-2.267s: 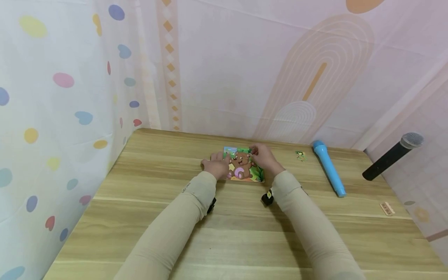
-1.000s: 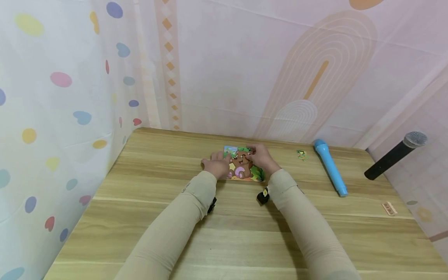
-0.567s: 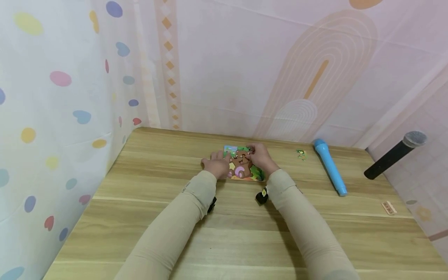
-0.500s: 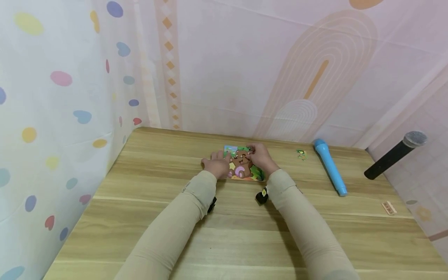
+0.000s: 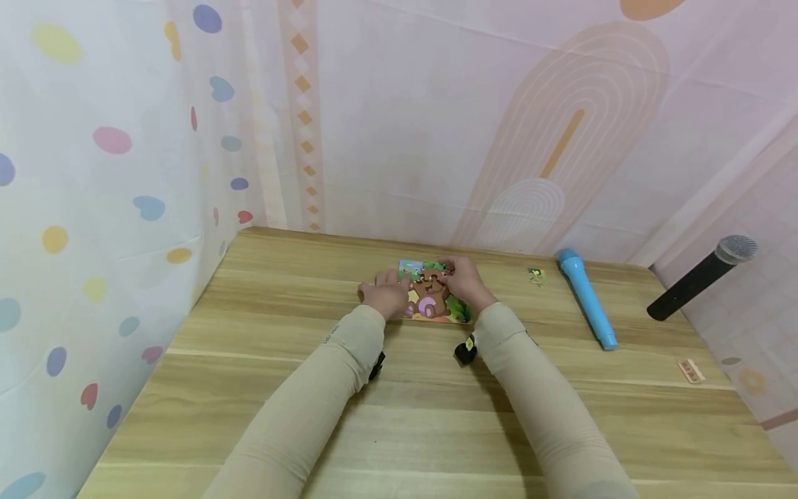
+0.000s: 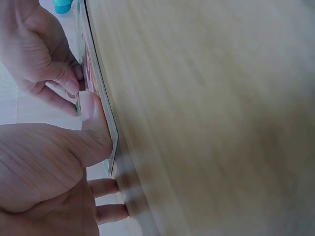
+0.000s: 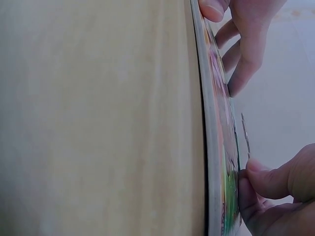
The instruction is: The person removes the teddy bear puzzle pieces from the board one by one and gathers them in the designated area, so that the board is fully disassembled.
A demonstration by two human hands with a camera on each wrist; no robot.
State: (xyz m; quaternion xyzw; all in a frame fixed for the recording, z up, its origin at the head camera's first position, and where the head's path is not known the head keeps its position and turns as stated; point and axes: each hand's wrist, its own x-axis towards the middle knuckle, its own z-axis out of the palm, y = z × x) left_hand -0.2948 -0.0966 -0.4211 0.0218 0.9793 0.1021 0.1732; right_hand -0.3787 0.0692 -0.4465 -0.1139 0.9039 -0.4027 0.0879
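Note:
A jigsaw puzzle board [image 5: 463,310] with a brown bear picture lies flat near the back of the table. My left hand [image 5: 388,296] rests over its left end; in the left wrist view the thumb lies on the board and two fingers reach the tabletop past its corner. My right hand [image 5: 467,283] is at the board's upper right. Its thumb and index finger pinch a thin puzzle piece [image 7: 246,135], seen edge-on just above the board in the right wrist view. The left hand hides part of the picture.
A small green puzzle piece [image 5: 536,276] lies right of the board. Beyond it are a blue toy microphone [image 5: 587,299] and a black microphone [image 5: 692,284]. A small pinkish-brown flat piece [image 5: 690,371] lies near the right edge. Patterned curtains [image 5: 399,125] hang behind the wooden table [image 5: 411,430].
My right hand has shifted slightly left with the piece, over the bear's head, and has since stayed almost still. My left hand has held its place on the board.

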